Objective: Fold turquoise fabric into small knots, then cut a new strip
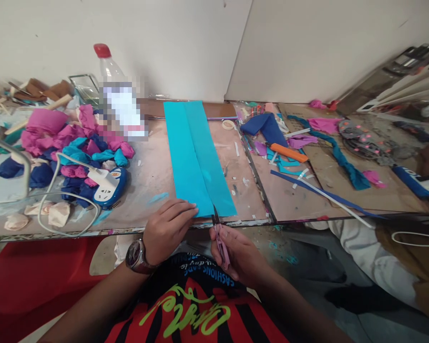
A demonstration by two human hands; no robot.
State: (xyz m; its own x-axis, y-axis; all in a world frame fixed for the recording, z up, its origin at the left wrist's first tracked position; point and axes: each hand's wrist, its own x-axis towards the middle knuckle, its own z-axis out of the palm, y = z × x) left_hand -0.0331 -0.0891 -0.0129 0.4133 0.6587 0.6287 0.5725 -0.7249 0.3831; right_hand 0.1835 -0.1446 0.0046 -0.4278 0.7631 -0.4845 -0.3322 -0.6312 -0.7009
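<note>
A long turquoise sheet [189,157] with a crease or line down its length lies on the table, reaching the front edge. My left hand [168,228], with a watch on the wrist, rests at the sheet's near left corner, fingers pressed together; whether they pinch the sheet is hard to see. In my right hand [236,252] are pink-handled scissors [220,245], their dark blades at the sheet's near edge, by the lengthwise line.
Left of the sheet are pink and blue fabric bundles [46,126], a power strip [109,188] with a white cable, and a bottle [109,66]. To the right lie an orange cutter [289,152], scraps and a tape roll [228,125]. Another person sits at the right.
</note>
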